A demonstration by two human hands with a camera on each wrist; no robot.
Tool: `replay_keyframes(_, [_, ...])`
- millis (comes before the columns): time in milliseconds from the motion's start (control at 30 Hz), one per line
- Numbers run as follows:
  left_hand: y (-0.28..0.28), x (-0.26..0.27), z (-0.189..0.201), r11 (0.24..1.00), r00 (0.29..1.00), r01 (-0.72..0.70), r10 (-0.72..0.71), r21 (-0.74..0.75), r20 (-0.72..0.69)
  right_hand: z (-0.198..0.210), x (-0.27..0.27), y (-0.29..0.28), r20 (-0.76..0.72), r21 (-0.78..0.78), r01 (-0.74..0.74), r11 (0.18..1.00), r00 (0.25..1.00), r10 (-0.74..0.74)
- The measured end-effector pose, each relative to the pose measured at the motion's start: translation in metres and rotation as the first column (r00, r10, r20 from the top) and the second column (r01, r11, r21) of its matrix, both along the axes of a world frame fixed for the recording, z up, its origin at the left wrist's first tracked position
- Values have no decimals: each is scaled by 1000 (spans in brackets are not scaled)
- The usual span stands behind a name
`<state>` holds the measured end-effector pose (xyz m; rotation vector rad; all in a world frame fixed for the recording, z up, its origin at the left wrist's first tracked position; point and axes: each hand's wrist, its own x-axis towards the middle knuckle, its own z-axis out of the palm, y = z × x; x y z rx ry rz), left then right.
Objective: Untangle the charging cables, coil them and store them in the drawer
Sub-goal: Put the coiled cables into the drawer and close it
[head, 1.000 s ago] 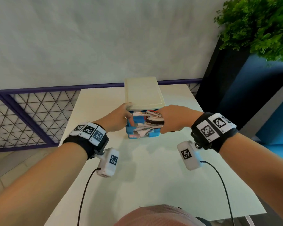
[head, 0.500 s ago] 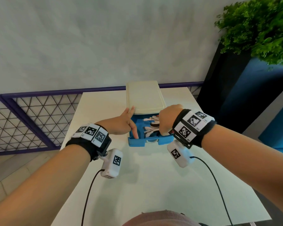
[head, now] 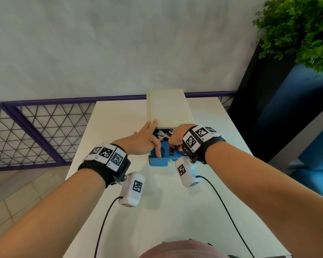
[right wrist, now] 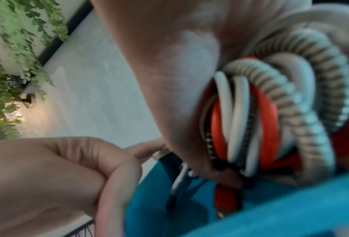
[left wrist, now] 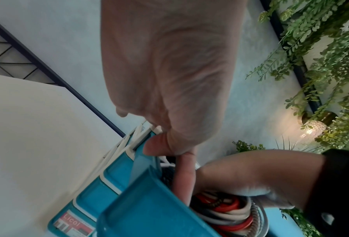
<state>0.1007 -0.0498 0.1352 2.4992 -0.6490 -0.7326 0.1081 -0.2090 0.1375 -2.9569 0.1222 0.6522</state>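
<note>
A blue drawer (head: 158,162) stands pulled out of a small unit with a cream top (head: 168,108) at the far middle of the white table. My right hand (head: 175,135) is down inside the drawer, gripping a coil of white, red and braided charging cables (right wrist: 250,120); the same coil (left wrist: 226,213) shows in the left wrist view. Loose white cable ends (head: 163,135) lie at the back of the drawer. My left hand (head: 152,134) rests straight fingers on the unit's near left corner, its thumb pointing down along the drawer's left inner wall (left wrist: 149,200).
The white table (head: 157,211) ends close on both sides. A purple railing with wire mesh (head: 35,131) runs left and behind. A dark planter with a green plant (head: 296,34) stands at the right. Black wrist-camera leads (head: 222,202) trail over the near table.
My right hand has sunk lower into the drawer with the coil. My left hand's fingers have straightened and slid up onto the unit's top corner.
</note>
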Motion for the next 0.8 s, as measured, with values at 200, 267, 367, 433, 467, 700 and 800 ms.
replay_keyframes(200, [2,3,-3,1000,1000,14,-14,23,-3,-12,3,4,94,126,164,978,980,-176])
replay_keyframes(267, [2,2,-3,1000,1000,9,-9,25,-11,-14,1,4,111,136,175,975,975,-191])
replay_keyframes(367, [0,1,-2,999,1000,6,-6,40,0,-12,-5,1,119,200,177,964,972,-203])
replay_keyframes(433, [-1,-1,-2,999,1000,-1,0,41,13,-5,-9,-3,62,297,173,939,978,-200])
replay_keyframes(467, [-1,-1,-2,999,1000,1,-2,39,19,-1,-10,-5,6,342,179,923,981,-193])
replay_keyframes(700, [0,1,-5,999,999,20,-22,44,38,18,-26,-27,-91,389,122,913,991,-93])
replay_keyframes(800, [-3,-1,-5,998,999,4,-6,61,40,13,-41,-26,46,280,-23,960,999,11])
